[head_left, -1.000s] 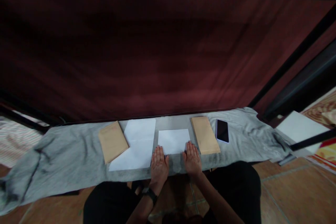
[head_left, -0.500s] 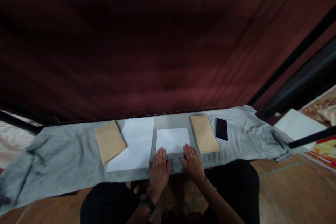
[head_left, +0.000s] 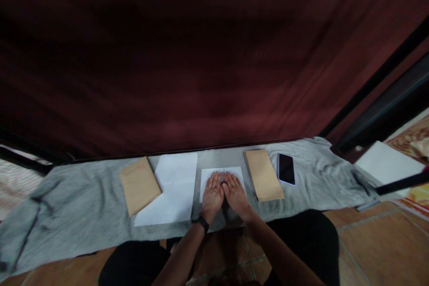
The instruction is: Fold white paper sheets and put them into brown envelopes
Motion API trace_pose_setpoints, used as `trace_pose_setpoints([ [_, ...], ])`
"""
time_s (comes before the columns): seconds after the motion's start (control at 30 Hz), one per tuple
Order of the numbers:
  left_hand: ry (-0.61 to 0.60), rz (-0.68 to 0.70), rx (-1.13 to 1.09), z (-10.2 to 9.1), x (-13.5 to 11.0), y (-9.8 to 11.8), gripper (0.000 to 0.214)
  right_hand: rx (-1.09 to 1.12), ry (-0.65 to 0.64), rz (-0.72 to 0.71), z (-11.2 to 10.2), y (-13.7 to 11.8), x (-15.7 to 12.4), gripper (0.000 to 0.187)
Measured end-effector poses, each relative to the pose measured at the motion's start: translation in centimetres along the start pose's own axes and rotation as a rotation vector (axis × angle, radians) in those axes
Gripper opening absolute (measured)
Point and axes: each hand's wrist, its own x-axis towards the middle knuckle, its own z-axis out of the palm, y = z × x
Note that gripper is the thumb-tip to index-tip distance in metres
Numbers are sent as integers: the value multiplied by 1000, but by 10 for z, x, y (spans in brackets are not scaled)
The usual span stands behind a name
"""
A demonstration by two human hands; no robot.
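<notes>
A folded white sheet of paper (head_left: 237, 171) lies in front of me on the grey cloth, largely covered by my hands. My left hand (head_left: 212, 192) rests flat on it with the fingers stretched out, a dark band round the wrist. Beside it my right hand (head_left: 234, 191) is also flat on the paper, fingers extended, the two hands meeting at thumbs and index fingers. To the left is a bigger stack or sheet of white paper (head_left: 176, 192), partly under brown envelopes (head_left: 140, 186). Another stack of brown envelopes (head_left: 263, 175) lies right of my hands.
A phone (head_left: 286, 169) with a pale purple edge lies on the grey cloth (head_left: 80, 201) to the right. A dark red panel (head_left: 214, 76) rises behind the narrow surface. My knees are close below its front edge. A white board (head_left: 389, 163) is at far right.
Both hands have slid from the near corners of the folded paper up and inward to its middle, where they now touch. The view has shifted slightly.
</notes>
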Motion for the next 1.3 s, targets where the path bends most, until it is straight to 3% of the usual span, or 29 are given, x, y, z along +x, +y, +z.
trace_pose_setpoints([
  [0.17, -2, -56, 25, 12, 17, -22, 56, -51, 29, 12, 12, 15, 17, 47],
  [0.43, 132, -228, -38, 9, -6, -27, 59, -119, 176, 151, 23, 32, 6, 56],
  [0.57, 218, -423, -305, 1, -18, -29, 61, -114, 169, 127, 22, 38, 3, 57],
  [0.7, 192, -683, -682, -16, -11, -38, 54, -100, 126, 122, 15, 39, 5, 53],
  [0.83, 184, -734, -813, -32, -2, -42, 28, -91, 85, 132, 4, 34, 0, 48],
  [0.93, 190, -787, -901, -39, -9, -36, 20, -47, 74, 77, -5, 22, -20, 49],
  [1.03, 176, -845, -995, -46, -22, -25, 26, 42, 30, -65, -15, 3, -43, 59],
  [1.1, 155, -854, -1058, -53, -28, -17, 32, 125, 15, -87, -25, -11, -51, 60],
  [1.2, 139, -813, -1150, -67, -29, -8, 40, 373, 44, 35, -45, -28, -41, 50],
  [1.3, 161, -799, -1285, -85, -25, -4, 46, 818, 102, 261, -69, -38, -15, 42],
])
